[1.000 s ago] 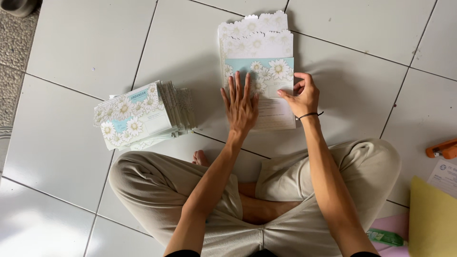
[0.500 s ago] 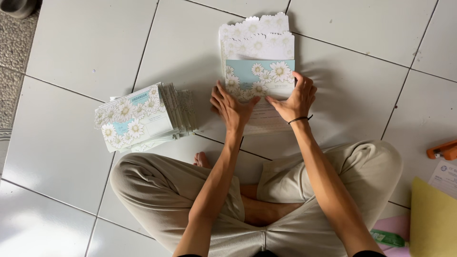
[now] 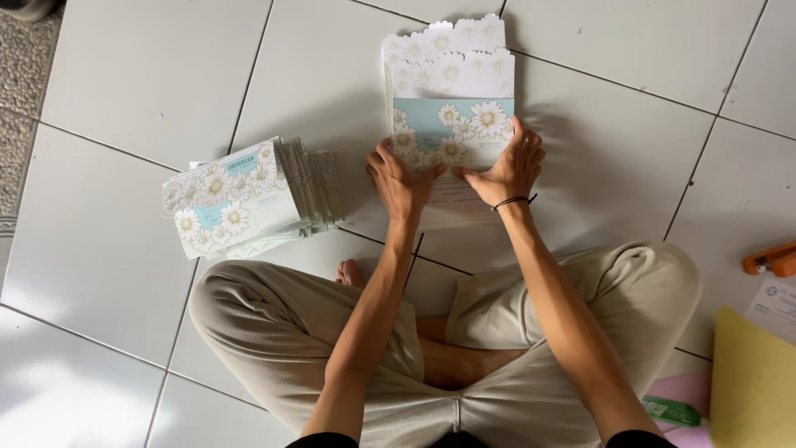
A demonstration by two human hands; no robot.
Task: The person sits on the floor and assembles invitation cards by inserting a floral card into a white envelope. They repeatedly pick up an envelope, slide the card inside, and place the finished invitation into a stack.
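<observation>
1. Left hand point(image 3: 400, 178) flat, fingers pressing down on the lower fold of the daisy-print card point(image 3: 452, 124).
2. Right hand point(image 3: 510, 166) grips the card's blue flap, thumb tucked under.
3. The card lies on the white tile floor point(image 3: 622, 149), atop unfolded ones.
4. Stack of folded cards point(image 3: 240, 199) to the left, well apart.
5. Orange stapler point(image 3: 771, 259) at right edge.

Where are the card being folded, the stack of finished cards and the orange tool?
folded card point(image 3: 452, 124), head view, blue daisy flap.
card stack point(image 3: 236, 195), head view, top card's face.
orange tool point(image 3: 771, 259), head view, its body at the right edge.
</observation>
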